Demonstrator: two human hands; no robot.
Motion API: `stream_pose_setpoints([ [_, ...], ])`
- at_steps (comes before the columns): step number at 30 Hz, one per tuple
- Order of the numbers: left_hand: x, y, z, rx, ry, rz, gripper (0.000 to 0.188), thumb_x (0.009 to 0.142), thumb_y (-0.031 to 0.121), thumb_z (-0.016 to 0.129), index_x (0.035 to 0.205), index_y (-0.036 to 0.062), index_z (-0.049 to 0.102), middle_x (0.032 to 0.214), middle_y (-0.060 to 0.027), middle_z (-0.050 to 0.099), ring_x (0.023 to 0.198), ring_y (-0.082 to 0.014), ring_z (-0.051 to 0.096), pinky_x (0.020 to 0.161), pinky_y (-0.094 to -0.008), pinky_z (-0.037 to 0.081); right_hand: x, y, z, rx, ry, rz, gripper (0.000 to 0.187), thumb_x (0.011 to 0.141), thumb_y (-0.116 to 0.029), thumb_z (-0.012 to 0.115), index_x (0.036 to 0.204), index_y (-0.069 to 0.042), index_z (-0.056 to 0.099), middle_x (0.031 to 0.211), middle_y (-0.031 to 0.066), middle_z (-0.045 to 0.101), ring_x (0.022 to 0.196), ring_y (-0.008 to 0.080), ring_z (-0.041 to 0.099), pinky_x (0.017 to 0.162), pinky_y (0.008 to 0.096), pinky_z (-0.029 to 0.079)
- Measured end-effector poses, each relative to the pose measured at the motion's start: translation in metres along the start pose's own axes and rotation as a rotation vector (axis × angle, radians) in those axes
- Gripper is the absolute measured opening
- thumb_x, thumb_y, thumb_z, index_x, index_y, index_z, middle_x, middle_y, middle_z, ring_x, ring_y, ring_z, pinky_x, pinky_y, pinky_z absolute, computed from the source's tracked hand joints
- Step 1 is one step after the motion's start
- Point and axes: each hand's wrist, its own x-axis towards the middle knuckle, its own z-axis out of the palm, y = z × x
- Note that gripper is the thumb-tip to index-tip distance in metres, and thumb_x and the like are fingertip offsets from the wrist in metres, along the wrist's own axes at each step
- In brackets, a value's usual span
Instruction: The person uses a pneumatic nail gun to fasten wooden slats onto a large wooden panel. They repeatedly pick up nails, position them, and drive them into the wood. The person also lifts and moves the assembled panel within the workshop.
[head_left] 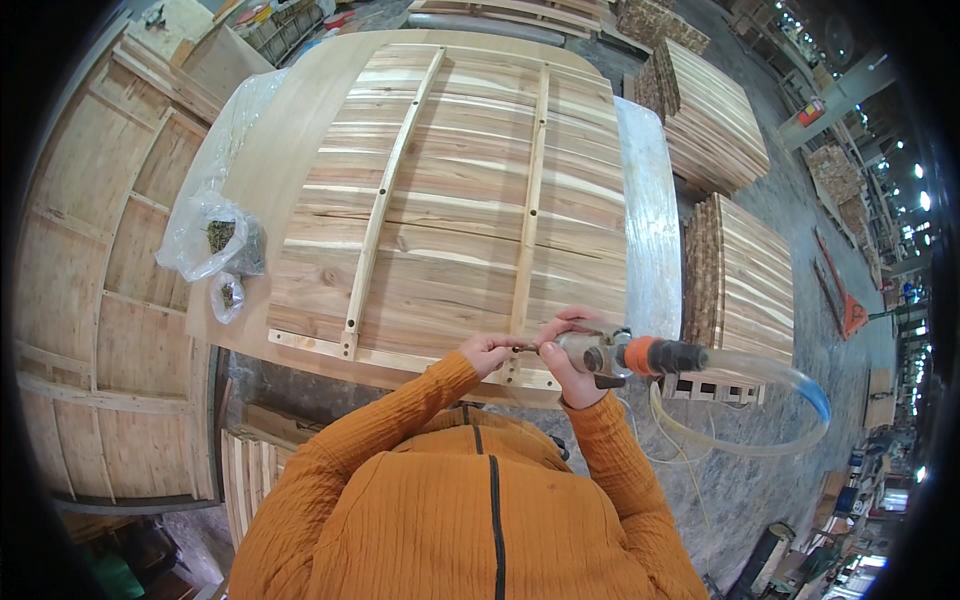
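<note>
A ribbed rust-orange jacket (400, 515) lies nearest in the head view; the right hand (577, 376) wraps a grey metal handheld tool (596, 357) with a clear bent hose (817, 400); the left hand (486, 354) pinches at its thin tip — exactly what, too small to tell; the tool is at the near edge of a striped brown-and-cream plank panel (460, 150) — pale wooden battens (383, 190) cross it; clear plastic bags (193, 245) sit left.

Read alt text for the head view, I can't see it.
A person's right hand holds a power tool with a hose; the left hand is at the tool's tip, near the edge of a planked wooden panel bearing battens. Plastic bags lie to the left, board stacks to the right.
</note>
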Motion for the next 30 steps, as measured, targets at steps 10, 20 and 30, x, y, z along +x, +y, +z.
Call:
stream_pose_setpoints([
  [10,0.031,-0.015,-0.008,0.188,0.262,0.155,0.048,0.082,0.02,0.05,0.127,0.0068,0.041,0.064,-0.0065,0.055,0.054,-0.0125,0.05,0.05,-0.0263,0.041,0.014,0.036,0.003,-0.071,-0.084,0.052,0.034,0.07,-0.004,0.064,0.101,-0.002,0.05,0.079,0.0023,0.056,0.069,0.0075,0.053,0.061,0.0217,0.044],
  [20,0.068,0.044,0.004,0.896,0.344,-0.087,0.07,0.079,0.039,0.051,0.133,0.0074,0.019,0.082,-0.0219,0.061,0.078,-0.0383,0.06,0.067,-0.0458,0.047,0.003,0.052,0.003,-0.073,-0.145,0.012,0.026,0.072,-0.003,0.062,0.094,-0.004,0.049,0.074,0.0027,0.056,0.065,0.0083,0.053,0.058,0.0233,0.045],
  [30,0.071,0.025,-0.008,0.322,0.394,-0.088,0.04,0.082,0.029,0.05,0.113,0.0056,0.04,0.085,-0.0195,0.06,0.071,-0.0335,0.06,0.058,-0.0393,0.048,0.002,0.043,0.008,-0.047,-0.223,0.044,0.037,0.072,-0.002,0.062,0.106,-0.003,0.046,0.077,0.0034,0.056,0.067,0.0084,0.052,0.063,0.0219,0.043],
])
